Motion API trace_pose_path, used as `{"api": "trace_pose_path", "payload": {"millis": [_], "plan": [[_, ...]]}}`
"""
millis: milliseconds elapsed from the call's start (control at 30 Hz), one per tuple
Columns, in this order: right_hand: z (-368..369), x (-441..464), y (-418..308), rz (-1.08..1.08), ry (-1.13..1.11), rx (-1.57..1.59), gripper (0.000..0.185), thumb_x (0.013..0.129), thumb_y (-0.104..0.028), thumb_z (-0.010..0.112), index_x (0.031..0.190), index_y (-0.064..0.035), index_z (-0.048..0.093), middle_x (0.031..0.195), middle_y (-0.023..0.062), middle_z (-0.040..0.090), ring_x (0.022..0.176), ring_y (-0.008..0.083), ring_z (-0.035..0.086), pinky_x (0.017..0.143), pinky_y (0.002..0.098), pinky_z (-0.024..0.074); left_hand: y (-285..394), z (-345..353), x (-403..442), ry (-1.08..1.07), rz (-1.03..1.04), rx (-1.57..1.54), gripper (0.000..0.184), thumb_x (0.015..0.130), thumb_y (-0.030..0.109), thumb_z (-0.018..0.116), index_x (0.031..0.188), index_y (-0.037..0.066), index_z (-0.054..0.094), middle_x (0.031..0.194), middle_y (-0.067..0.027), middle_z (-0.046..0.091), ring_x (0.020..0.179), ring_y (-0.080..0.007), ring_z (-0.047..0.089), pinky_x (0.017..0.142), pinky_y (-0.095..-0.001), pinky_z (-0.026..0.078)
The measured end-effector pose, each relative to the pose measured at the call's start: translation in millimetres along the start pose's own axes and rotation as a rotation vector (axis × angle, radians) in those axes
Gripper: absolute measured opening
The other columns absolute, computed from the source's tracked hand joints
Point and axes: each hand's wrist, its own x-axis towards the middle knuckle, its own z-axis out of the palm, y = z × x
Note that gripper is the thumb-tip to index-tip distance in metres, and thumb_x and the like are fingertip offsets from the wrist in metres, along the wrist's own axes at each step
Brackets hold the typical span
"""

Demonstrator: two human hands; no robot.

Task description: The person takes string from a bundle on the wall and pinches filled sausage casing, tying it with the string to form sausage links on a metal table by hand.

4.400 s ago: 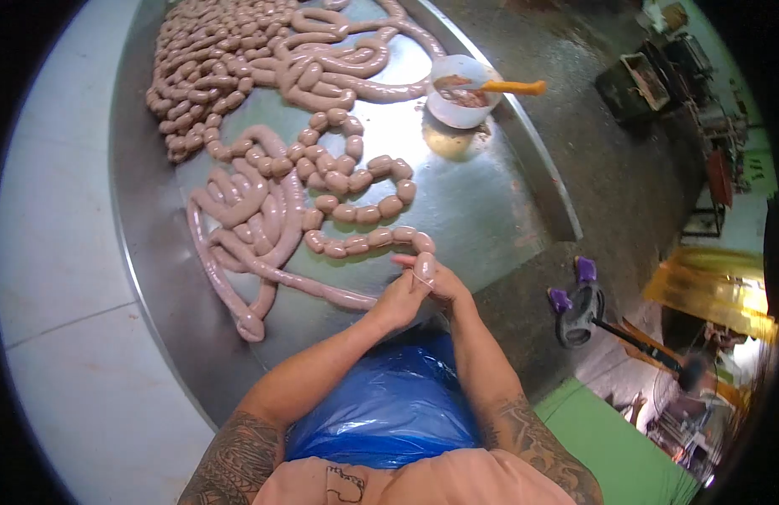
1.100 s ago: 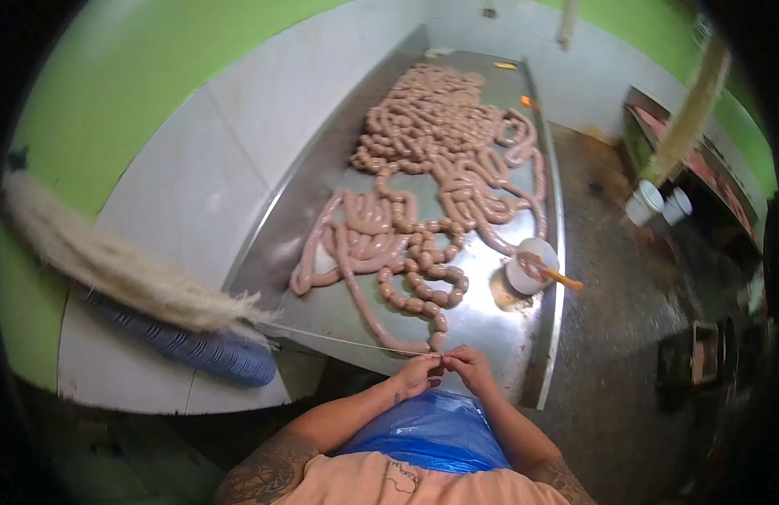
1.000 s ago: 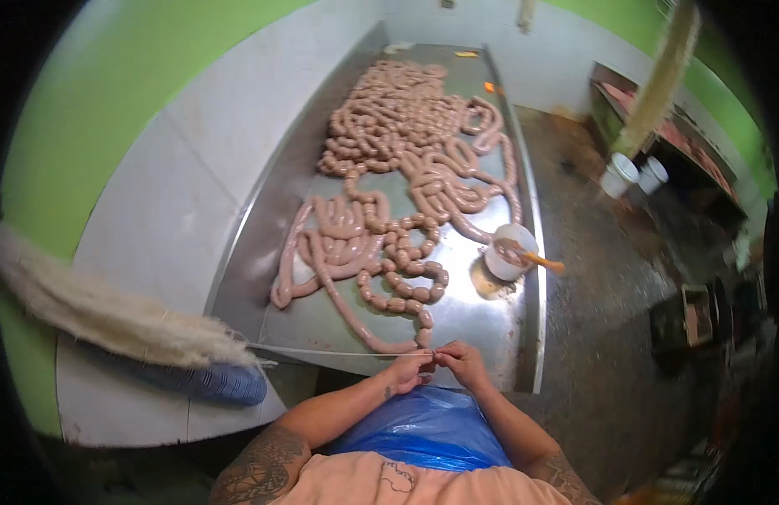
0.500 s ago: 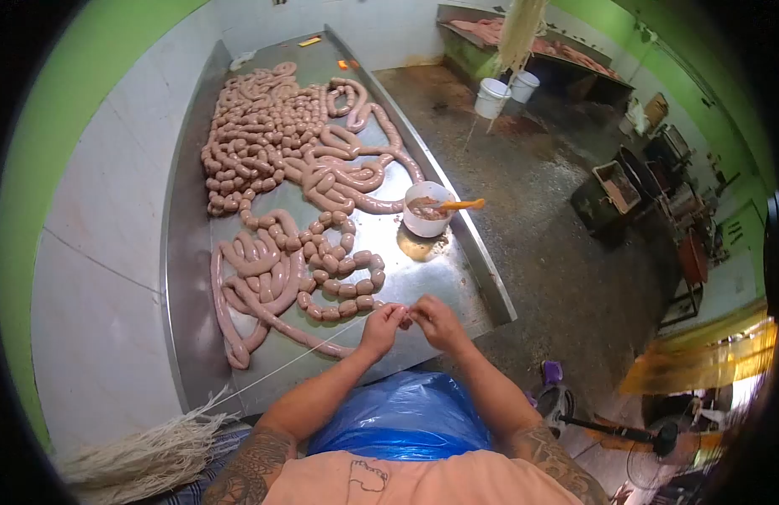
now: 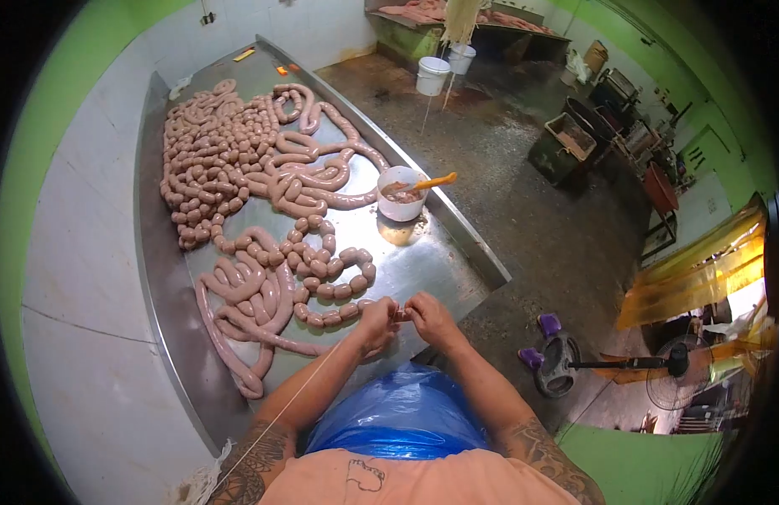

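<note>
Near the front edge of the metal table, my left hand (image 5: 378,325) and my right hand (image 5: 430,320) are close together, fingers closed on a short piece of sausage (image 5: 401,315) between them. A white string (image 5: 309,380) runs from my left hand back across the left forearm. Just beyond my left hand curves a chain of short tied sausage links (image 5: 342,290). A long untied sausage (image 5: 280,341) leads from the coils on the left toward my left hand, where its end is hidden.
A large heap of linked sausages (image 5: 208,151) covers the far left of the metal table (image 5: 457,282). By its raised right edge stands a white tub (image 5: 398,209) with meat and an orange-handled utensil. White buckets (image 5: 432,77) and a standing fan (image 5: 676,362) are off the table.
The view has shifted, so the table appears further left. My hands have drawn slightly apart, with sausage now showing between them. The string now lies over my left forearm.
</note>
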Motion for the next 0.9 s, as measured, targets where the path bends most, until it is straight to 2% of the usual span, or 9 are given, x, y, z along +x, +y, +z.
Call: {"api": "trace_pose_path", "payload": {"millis": [33,100,167,200,267,400,467,833,900], "plan": [[1.7,-3.9,-0.4,0.011,-0.001,-0.008,0.011,0.088,-0.011,0.057,0.087,-0.0003,0.057,0.085,0.0143,0.056,0.080,0.0309,0.055,0.071,0.0377,0.0442,-14.9,-9.0,11.4,-0.115,-0.247,-0.604,0.026,0.097,0.021,0.048,0.081,0.004,0.059,0.086,-0.0050,0.065,0.081,-0.0181,0.061,0.070,-0.0352,0.048],[2.9,-4.3,3.9,0.061,0.004,0.058,0.019,0.091,-0.019,0.053,0.085,-0.0010,0.054,0.085,0.0197,0.052,0.082,0.0399,0.051,0.072,0.0442,0.0420,-3.1,1.1,2.1,-0.195,-0.246,-0.653,0.017,0.093,0.017,0.055,0.086,0.004,0.062,0.086,-0.0036,0.065,0.080,-0.0190,0.062,0.069,-0.0332,0.048],[-8.2,-4.1,-0.4,0.117,-0.008,0.125,0.018,0.091,-0.019,0.053,0.086,-0.0011,0.055,0.085,0.0198,0.052,0.082,0.0396,0.051,0.072,0.0434,0.0425,34.1,33.0,-37.4,0.075,0.095,0.156,0.015,0.090,0.014,0.060,0.095,0.001,0.066,0.085,-0.0037,0.064,0.080,-0.0208,0.063,0.069,-0.0337,0.049],[-13.7,-4.4,-2.7,0.167,-0.020,0.200,0.018,0.091,-0.019,0.053,0.086,-0.0012,0.056,0.086,0.0199,0.053,0.082,0.0393,0.052,0.072,0.0426,0.0429,33.8,29.9,-36.8,0.073,0.092,0.149,0.015,0.090,0.014,0.060,0.095,0.001,0.066,0.085,-0.0037,0.064,0.080,-0.0208,0.063,0.069,-0.0337,0.049],[-16.2,-9.0,-4.3,0.190,-0.025,0.214,0.019,0.091,-0.020,0.055,0.087,-0.0009,0.057,0.086,0.0184,0.055,0.082,0.0356,0.054,0.073,0.0411,0.0435,33.6,19.8,-35.7,0.073,0.687,0.945,0.018,0.090,0.013,0.062,0.100,0.000,0.067,0.087,-0.0039,0.066,0.085,-0.0176,0.064,0.072,-0.0316,0.050],[-23.2,-18.8,7.8,0.339,-0.089,0.497,0.015,0.090,-0.013,0.059,0.091,0.0016,0.064,0.090,0.0073,0.061,0.087,0.0164,0.057,0.077,0.0298,0.0452,29.4,18.5,-32.2,0.036,0.665,0.861,0.017,0.093,0.013,0.059,0.096,-0.001,0.066,0.088,-0.0039,0.066,0.081,-0.0137,0.064,0.072,-0.0292,0.051],[-21.6,-17.7,10.9,0.364,-0.069,0.565,0.015,0.089,-0.012,0.061,0.092,0.0017,0.067,0.092,0.0067,0.064,0.089,0.0152,0.059,0.079,0.0285,0.0459,35.4,18.9,-38.8,-0.084,0.283,0.489,0.014,0.092,0.011,0.058,0.095,-0.002,0.065,0.086,-0.0035,0.064,0.075,-0.0124,0.063,0.071,-0.0268,0.051],[11.2,1.3,22.8,0.287,-0.201,0.675,0.015,0.086,-0.010,0.065,0.094,0.0020,0.071,0.094,0.0080,0.067,0.092,0.0165,0.062,0.082,0.0295,0.0479,30.1,-5.3,-39.4,-0.208,0.121,0.088,0.010,0.096,0.011,0.056,0.100,0.005,0.050,0.082,-0.0061,0.061,0.069,-0.0117,0.061,0.062,-0.0232,0.049],[2.6,5.9,17.4,0.074,-0.320,0.379,0.024,0.085,-0.007,0.063,0.107,0.0009,0.067,0.104,0.0083,0.066,0.101,0.0171,0.059,0.091,0.0303,0.0449,35.1,-4.8,-44.0,-0.206,0.105,0.051,0.011,0.096,0.012,0.056,0.101,0.005,0.049,0.082,-0.0067,0.061,0.069,-0.0118,0.061,0.062,-0.0230,0.049]]}}
